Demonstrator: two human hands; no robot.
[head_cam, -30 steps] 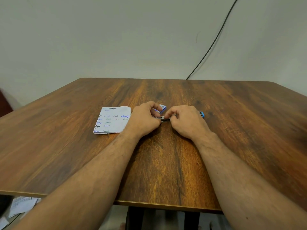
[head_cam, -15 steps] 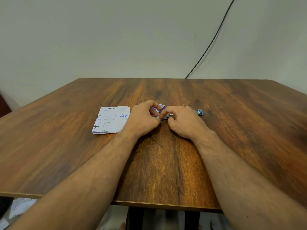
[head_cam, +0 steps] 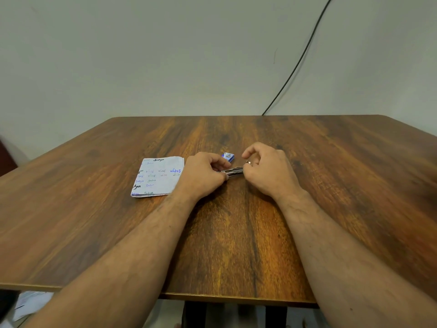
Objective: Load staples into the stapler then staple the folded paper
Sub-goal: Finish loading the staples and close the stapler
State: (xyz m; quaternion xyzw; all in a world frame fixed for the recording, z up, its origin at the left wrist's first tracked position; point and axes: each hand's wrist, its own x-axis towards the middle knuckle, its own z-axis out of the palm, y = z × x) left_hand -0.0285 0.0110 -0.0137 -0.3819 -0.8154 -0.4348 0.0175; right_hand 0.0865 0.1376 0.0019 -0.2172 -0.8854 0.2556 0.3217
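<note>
A small metal stapler point(head_cam: 233, 171) lies on the wooden table point(head_cam: 236, 233) between my hands, mostly covered by them. My left hand point(head_cam: 203, 176) pinches its left end with curled fingers. My right hand point(head_cam: 267, 171) covers its right end, index finger raised and thumb and fingers near a small metal piece. A small blue staple box point(head_cam: 228, 156) sits just behind the hands. The folded paper point(head_cam: 158, 177), white with handwriting, lies flat beside my left hand.
A black cable point(head_cam: 298, 65) runs down the wall behind the table's far edge. Loose papers point(head_cam: 30, 304) lie on the floor below the table's near left corner.
My right hand has lifted its index finger and shifted slightly right. The blue rear end of the stapler is now hidden under it. The staple box shows more fully.
</note>
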